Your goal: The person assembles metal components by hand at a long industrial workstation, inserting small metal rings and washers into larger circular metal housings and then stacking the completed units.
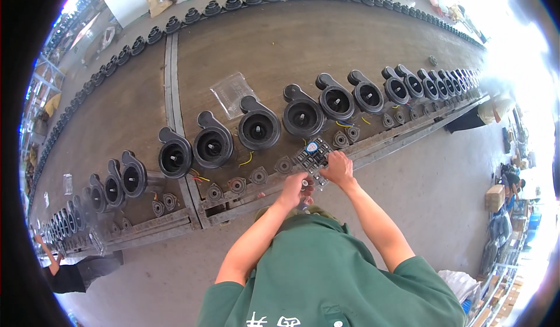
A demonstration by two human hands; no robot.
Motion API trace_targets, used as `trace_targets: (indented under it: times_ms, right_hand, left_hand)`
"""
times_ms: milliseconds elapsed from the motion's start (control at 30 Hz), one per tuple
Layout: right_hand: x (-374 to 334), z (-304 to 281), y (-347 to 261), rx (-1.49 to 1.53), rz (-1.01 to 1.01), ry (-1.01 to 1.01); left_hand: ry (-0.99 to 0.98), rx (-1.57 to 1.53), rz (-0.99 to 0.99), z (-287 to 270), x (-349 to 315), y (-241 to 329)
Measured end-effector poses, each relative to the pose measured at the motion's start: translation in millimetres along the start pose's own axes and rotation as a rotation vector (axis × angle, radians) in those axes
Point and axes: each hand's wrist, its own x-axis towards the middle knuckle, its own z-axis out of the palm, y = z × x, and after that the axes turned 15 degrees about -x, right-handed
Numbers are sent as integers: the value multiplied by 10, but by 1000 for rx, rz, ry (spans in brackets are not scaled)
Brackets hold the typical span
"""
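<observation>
At the table's near edge lies a clear plastic tray (312, 155) of small dark square parts, with a round blue and white label on it. My right hand (339, 168) is closed on the tray's right side, its fingers bent over the rim. Just left of the tray, my left hand (296, 190) is curled around a small cylindrical piece with a pale round end (304, 185); its kind is too small to tell. Beyond the tray stands a black round motor housing (303, 117) with a side spout and a metal shaft in its middle.
Similar black housings (258, 127) line the near side of the table (221, 53), with another row along the far edge. Small round flanged parts (259, 175) and yellow wires lie along the front. A clear plastic bag (232, 95) rests behind. A co-worker (65, 274) stands at far left.
</observation>
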Motion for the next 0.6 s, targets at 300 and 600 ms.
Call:
trace_targets:
  times_ms: [300,600]
  right_hand:
    - [-489,-898,-515,177,-192,317]
    - [-590,-1426,-719,691,-264,167]
  left_hand:
    - [-197,-75,3,233,-205,266]
    - [-470,-111,52,208,-828,773]
